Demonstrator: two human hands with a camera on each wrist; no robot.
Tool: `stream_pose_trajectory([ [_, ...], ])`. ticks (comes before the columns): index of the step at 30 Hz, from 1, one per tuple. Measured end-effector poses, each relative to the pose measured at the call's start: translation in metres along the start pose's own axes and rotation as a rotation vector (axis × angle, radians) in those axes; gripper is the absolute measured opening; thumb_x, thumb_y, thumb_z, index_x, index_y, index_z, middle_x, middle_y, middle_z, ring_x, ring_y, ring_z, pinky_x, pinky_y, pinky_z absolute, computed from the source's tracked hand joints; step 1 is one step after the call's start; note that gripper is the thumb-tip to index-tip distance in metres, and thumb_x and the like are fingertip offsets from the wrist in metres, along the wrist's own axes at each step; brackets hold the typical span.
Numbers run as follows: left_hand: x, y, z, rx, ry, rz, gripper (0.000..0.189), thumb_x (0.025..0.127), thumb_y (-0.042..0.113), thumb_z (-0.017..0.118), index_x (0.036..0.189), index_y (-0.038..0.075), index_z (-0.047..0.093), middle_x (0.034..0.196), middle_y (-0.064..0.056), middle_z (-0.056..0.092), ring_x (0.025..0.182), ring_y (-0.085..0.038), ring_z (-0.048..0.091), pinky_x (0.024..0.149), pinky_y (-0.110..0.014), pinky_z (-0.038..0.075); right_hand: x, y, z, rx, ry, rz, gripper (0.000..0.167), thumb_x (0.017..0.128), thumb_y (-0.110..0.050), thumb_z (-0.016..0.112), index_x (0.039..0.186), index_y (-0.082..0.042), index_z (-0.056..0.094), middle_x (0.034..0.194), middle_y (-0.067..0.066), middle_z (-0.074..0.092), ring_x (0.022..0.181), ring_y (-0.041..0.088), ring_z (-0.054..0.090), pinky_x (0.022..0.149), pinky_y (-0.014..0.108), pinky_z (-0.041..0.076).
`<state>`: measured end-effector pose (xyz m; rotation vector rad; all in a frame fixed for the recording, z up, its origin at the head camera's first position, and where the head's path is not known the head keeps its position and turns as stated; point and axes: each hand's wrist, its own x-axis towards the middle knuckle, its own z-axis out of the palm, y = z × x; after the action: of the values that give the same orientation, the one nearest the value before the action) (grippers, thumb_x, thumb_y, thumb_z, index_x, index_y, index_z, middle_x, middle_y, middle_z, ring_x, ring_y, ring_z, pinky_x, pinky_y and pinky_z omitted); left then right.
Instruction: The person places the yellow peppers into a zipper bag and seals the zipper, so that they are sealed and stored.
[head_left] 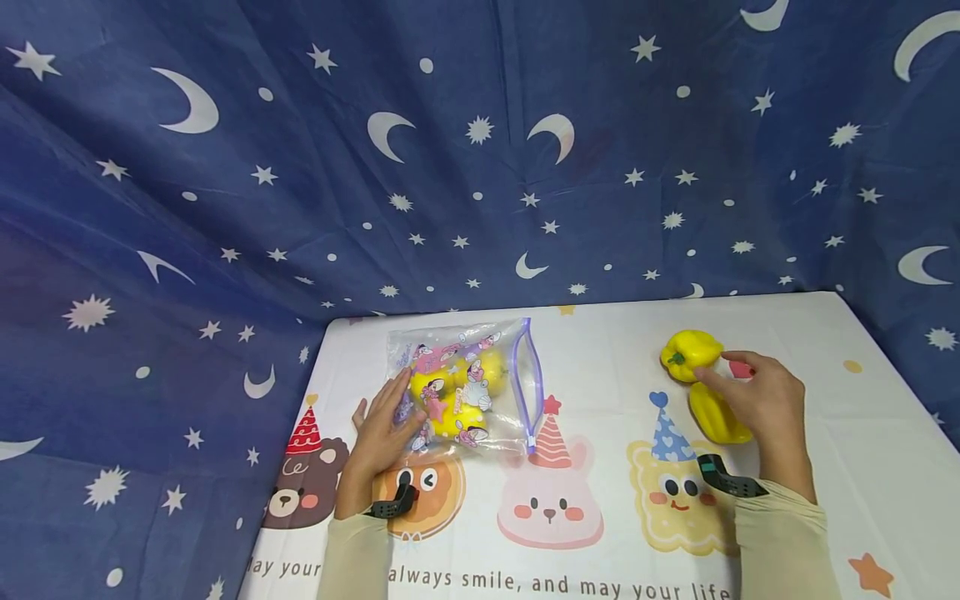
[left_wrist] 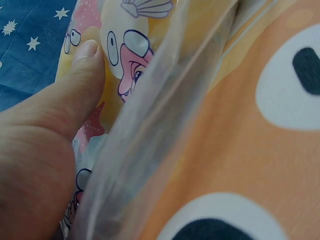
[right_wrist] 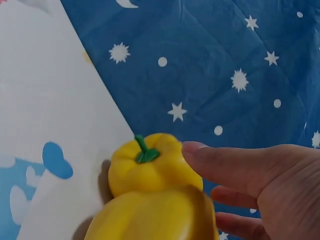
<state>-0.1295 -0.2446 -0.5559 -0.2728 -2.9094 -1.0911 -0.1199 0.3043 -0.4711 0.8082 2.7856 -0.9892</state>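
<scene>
A clear zip bag (head_left: 498,425) with a purple zipper edge and cartoon prints lies on the table, yellow peppers (head_left: 457,417) visible through it. My left hand (head_left: 385,429) rests on the bag's left end, fingers extended over the plastic; the left wrist view shows the thumb laid against the printed film. Over on the right, one yellow bell pepper (head_left: 693,346) with a green stem (right_wrist: 146,155) sits just behind a second yellow pepper (head_left: 716,414). My right hand (head_left: 765,396) is at the stemmed pepper's right side, thumb tip at its surface and fingers spread apart from the thumb.
The white tablecloth (head_left: 607,367) carries printed cartoon animals and lettering. A dark blue curtain (head_left: 450,242) with moons and stars stands along the table's back and left edges. The bag's zipper side (head_left: 529,375) faces the two loose peppers.
</scene>
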Motion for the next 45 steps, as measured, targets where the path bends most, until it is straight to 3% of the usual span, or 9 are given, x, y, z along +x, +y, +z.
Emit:
stream_pose_trajectory([
  [8, -0.001, 0.000, -0.001, -0.002, 0.014, 0.012, 0.079, 0.096, 0.046, 0.066, 0.163, 0.033, 0.026, 0.169, -0.001, 0.031, 0.155, -0.037, 0.026, 0.115, -0.072, -0.002, 0.002, 0.011, 0.004, 0.006, -0.039, -0.037, 0.084, 0.088, -0.057, 0.073, 0.146, -0.001, 0.052, 0.147, 0.036, 0.047, 0.131, 0.054, 0.041, 0.103, 0.065, 0.043],
  [16, 0.000, 0.001, -0.001, -0.008, 0.011, 0.012, 0.079, 0.096, 0.047, 0.066, 0.163, 0.034, 0.026, 0.169, 0.000, 0.030, 0.155, -0.036, 0.025, 0.116, -0.072, -0.003, 0.004, 0.013, 0.005, 0.037, -0.069, -0.008, 0.085, 0.086, -0.060, 0.074, 0.146, -0.003, 0.053, 0.164, 0.024, 0.032, 0.140, 0.055, 0.033, 0.108, 0.063, 0.042],
  [20, 0.001, 0.000, -0.001, -0.004, 0.012, 0.012, 0.079, 0.096, 0.047, 0.066, 0.163, 0.035, 0.025, 0.169, 0.000, 0.030, 0.155, -0.036, 0.025, 0.116, -0.072, -0.003, 0.003, 0.013, 0.004, 0.067, -0.063, 0.009, 0.080, 0.088, -0.055, 0.074, 0.145, -0.002, 0.055, 0.164, 0.022, 0.033, 0.142, 0.053, 0.033, 0.110, 0.062, 0.041],
  [24, 0.001, 0.000, -0.001, -0.004, 0.014, 0.013, 0.079, 0.096, 0.047, 0.066, 0.163, 0.034, 0.026, 0.169, -0.001, 0.030, 0.155, -0.037, 0.025, 0.115, -0.072, -0.002, 0.002, 0.013, 0.003, 0.095, -0.059, 0.031, 0.078, 0.089, -0.056, 0.073, 0.143, -0.002, 0.056, 0.162, 0.024, 0.036, 0.142, 0.051, 0.035, 0.112, 0.062, 0.040],
  [31, 0.000, 0.000, 0.000, -0.009, 0.010, 0.008, 0.079, 0.096, 0.046, 0.065, 0.163, 0.033, 0.026, 0.169, -0.002, 0.030, 0.155, -0.038, 0.025, 0.116, -0.072, -0.003, -0.001, 0.013, 0.003, 0.122, -0.085, 0.077, 0.090, 0.085, -0.070, 0.068, 0.145, -0.004, 0.056, 0.150, 0.032, 0.045, 0.132, 0.049, 0.040, 0.109, 0.061, 0.043],
  [39, 0.000, 0.000, 0.000, -0.011, 0.011, 0.014, 0.079, 0.096, 0.046, 0.066, 0.163, 0.033, 0.026, 0.169, -0.001, 0.030, 0.155, -0.038, 0.025, 0.116, -0.072, -0.003, -0.007, 0.010, 0.005, 0.182, -0.099, 0.066, 0.091, 0.083, -0.072, 0.068, 0.145, -0.005, 0.057, 0.155, 0.034, 0.039, 0.137, 0.051, 0.037, 0.110, 0.061, 0.043],
  [42, 0.000, 0.000, 0.000, -0.010, 0.013, 0.016, 0.079, 0.096, 0.046, 0.066, 0.163, 0.033, 0.026, 0.169, -0.001, 0.031, 0.155, -0.038, 0.026, 0.116, -0.072, -0.003, -0.009, 0.007, 0.007, 0.189, -0.091, 0.031, 0.090, 0.085, -0.071, 0.067, 0.144, -0.003, 0.057, 0.152, 0.034, 0.041, 0.135, 0.051, 0.040, 0.105, 0.060, 0.046],
  [45, 0.000, 0.000, 0.001, -0.008, 0.013, 0.017, 0.079, 0.096, 0.046, 0.066, 0.163, 0.033, 0.027, 0.169, -0.001, 0.031, 0.154, -0.038, 0.026, 0.115, -0.072, -0.002, -0.011, 0.004, 0.011, 0.194, -0.077, -0.027, 0.087, 0.086, -0.069, 0.067, 0.139, -0.001, 0.060, 0.146, 0.032, 0.048, 0.128, 0.048, 0.045, 0.091, 0.051, 0.051],
])
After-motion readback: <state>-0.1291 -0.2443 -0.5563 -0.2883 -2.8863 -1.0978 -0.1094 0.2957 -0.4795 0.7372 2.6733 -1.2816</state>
